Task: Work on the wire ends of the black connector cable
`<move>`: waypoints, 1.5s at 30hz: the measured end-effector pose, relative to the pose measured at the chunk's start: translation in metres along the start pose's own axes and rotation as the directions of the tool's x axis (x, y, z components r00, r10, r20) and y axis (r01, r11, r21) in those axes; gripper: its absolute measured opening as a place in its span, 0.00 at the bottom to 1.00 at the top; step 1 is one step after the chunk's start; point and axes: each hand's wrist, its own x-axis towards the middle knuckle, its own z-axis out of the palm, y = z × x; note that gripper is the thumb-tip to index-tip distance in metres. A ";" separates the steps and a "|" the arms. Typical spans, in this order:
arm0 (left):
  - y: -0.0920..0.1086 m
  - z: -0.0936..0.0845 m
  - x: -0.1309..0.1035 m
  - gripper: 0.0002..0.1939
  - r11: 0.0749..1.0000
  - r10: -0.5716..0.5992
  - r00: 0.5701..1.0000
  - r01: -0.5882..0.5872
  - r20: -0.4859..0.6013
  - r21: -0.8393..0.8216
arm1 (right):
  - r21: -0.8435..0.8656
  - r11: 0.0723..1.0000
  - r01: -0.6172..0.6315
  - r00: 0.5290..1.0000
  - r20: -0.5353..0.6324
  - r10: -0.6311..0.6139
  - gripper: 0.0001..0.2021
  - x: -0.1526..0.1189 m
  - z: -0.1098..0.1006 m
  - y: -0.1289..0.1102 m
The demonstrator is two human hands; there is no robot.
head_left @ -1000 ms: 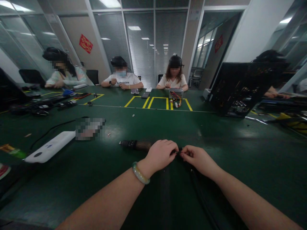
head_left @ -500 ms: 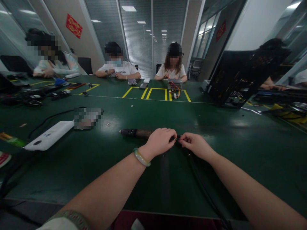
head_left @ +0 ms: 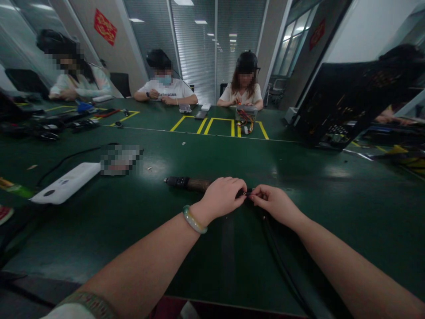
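A dark electric screwdriver lies across the green table, its bit end pointing left. My left hand, with a jade-like bangle at the wrist, is closed around the screwdriver's rear end and hides much of it. Close beside it, my right hand pinches the small dark end of a cord at the back of the screwdriver. A tiny shiny metal bit shows between the fingertips; whether the plug is seated I cannot tell. From below my right hand a black cable runs down toward the near table edge.
A white power bank-like device with a black cord lies left, near a blurred-out flat item. A black computer case stands at the back right. Several people sit across the table; a wired metal box is before one.
The camera view has tilted down slightly, so the background sits higher. Both hands keep their grip at the screwdriver's rear end, with only slight finger movement.
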 end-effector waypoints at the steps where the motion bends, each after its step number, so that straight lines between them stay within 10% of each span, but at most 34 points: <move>1: 0.000 0.000 0.000 0.07 1.000 0.002 1.000 -0.002 0.005 0.001 | -0.002 1.000 0.001 1.000 -0.001 -0.001 0.09 0.000 0.000 0.000; 45: -0.002 0.001 0.001 0.05 1.000 0.022 1.000 -0.022 -0.015 -0.009 | -0.037 0.999 -0.011 1.000 -0.002 0.011 0.08 0.000 -0.001 0.000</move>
